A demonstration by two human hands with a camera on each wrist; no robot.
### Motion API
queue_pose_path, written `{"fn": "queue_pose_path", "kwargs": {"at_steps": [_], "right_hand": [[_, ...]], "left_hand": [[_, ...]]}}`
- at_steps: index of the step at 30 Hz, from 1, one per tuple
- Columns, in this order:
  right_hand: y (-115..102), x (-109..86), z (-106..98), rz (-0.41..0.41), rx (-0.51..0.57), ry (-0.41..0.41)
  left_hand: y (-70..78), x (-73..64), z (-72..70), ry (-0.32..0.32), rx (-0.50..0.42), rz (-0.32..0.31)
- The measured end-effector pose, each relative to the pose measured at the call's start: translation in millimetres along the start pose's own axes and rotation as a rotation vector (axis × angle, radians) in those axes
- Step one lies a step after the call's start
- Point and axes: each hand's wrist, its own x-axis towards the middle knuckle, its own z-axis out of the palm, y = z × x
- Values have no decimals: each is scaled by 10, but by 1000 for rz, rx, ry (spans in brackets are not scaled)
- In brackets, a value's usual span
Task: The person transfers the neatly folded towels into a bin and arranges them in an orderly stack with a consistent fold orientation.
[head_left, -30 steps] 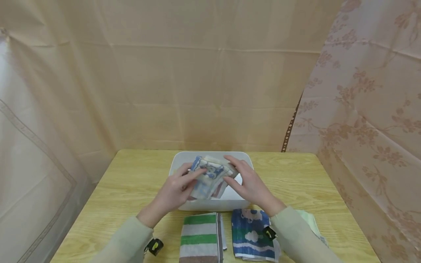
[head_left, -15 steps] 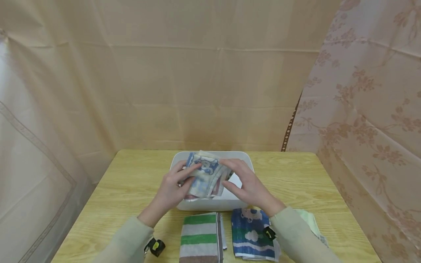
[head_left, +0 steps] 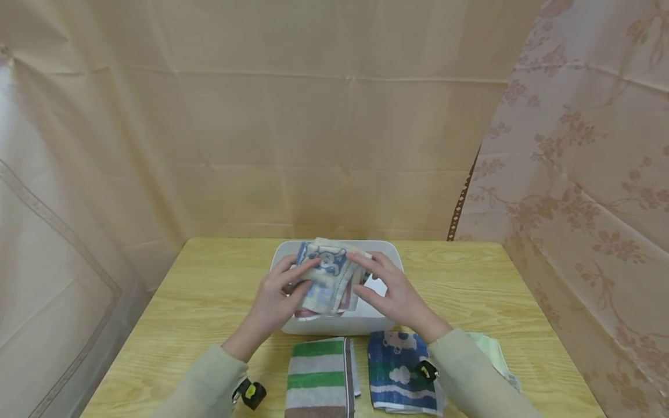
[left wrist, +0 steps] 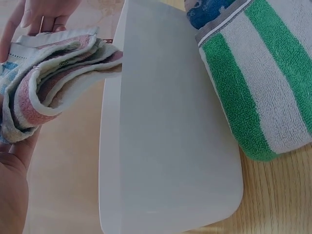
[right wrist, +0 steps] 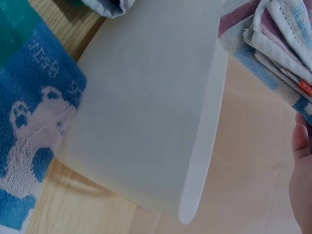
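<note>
Above the white plastic basin (head_left: pixel 373 323), both hands hold a folded towel (head_left: pixel 329 281) with a blue-and-white pattern and reddish stripes. My left hand (head_left: pixel 276 293) grips its left side, one finger lying across the top. At the right side my right hand (head_left: pixel 394 290) holds it between fingers and thumb. Layered pink and white folds of the towel (left wrist: pixel 44 83) show in the left wrist view. In the right wrist view, the towel's edges (right wrist: pixel 273 44) include a small red tag. Whether the bundle is one towel or more, I cannot tell.
In front of the basin lie a green-and-white striped towel (head_left: pixel 316 380) and a blue towel (head_left: pixel 399 371) with an animal and cloud. A pale green cloth (head_left: pixel 491 351) is partly behind the right sleeve. Curtains (head_left: pixel 334 145) hang behind the wooden table (head_left: pixel 219 278).
The towel in the hands has turned flatter and shifted slightly left, its blue pattern now facing up more squarely. The right hand's fingers have moved a little over its top. The towels on the table are unmoved.
</note>
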Motion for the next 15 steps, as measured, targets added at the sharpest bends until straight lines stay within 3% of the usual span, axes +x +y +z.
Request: {"fn": "queue_pose_path", "kwargs": {"at_steps": [7, 15], "right_hand": [[32, 32, 7, 50, 40, -2], [45, 34, -7, 136, 73, -65]], "left_hand": [[4, -2, 3, -6, -31, -46], [-7, -13, 5, 2, -39, -116]]}}
